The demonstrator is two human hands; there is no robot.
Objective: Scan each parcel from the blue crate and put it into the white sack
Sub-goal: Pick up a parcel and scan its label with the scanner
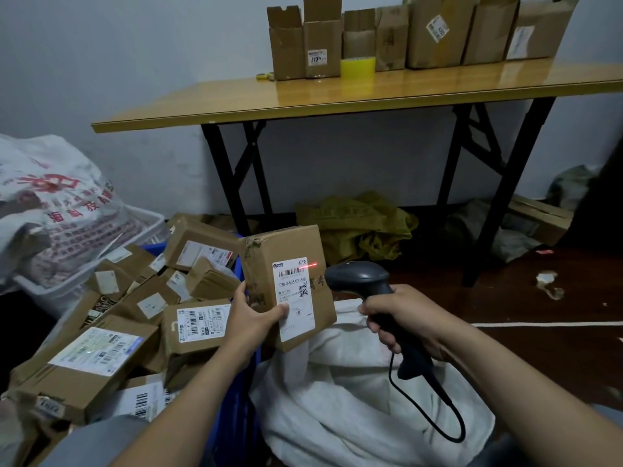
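- I log the left hand (pixel 251 318) at 7 o'clock of centre: thumb across the front face, fingers curled round the left edge of the parcel (pixel 286 261), gripping it.
- Parcel sits just below frame centre, held upright in the air above the seam between crate and sack, white shipping label (pixel 296 299) facing me.
- Right hand (pixel 401 318) at 5 o'clock, fingers wrapped tight round the handle of the dark scanner (pixel 357 276); index finger at the front of the grip.
- Scanner head points to 9 o'clock at the parcel, near it but not touching. A red laser line (pixel 310 264) lies across the label's top right corner.
- Scanner cable (pixel 438 416) loops down over the sack.
- Blue crate (pixel 237 429) at 7–8 o'clock: heaped with cardboard parcels (pixel 199 323), tilted and overlapping, most labelled.
- White sack (pixel 354 399) at 5–6 o'clock, just beside the crate, mouth slumped open; I cannot tell what is inside.
- At 9 o'clock, a white basket (pixel 148 224) holds a printed bag (pixel 50 197).
- Table (pixel 303 96) at 12–1 o'clock carries a row of open cartons (pixel 435 32) and a yellow tape roll (pixel 357 67).
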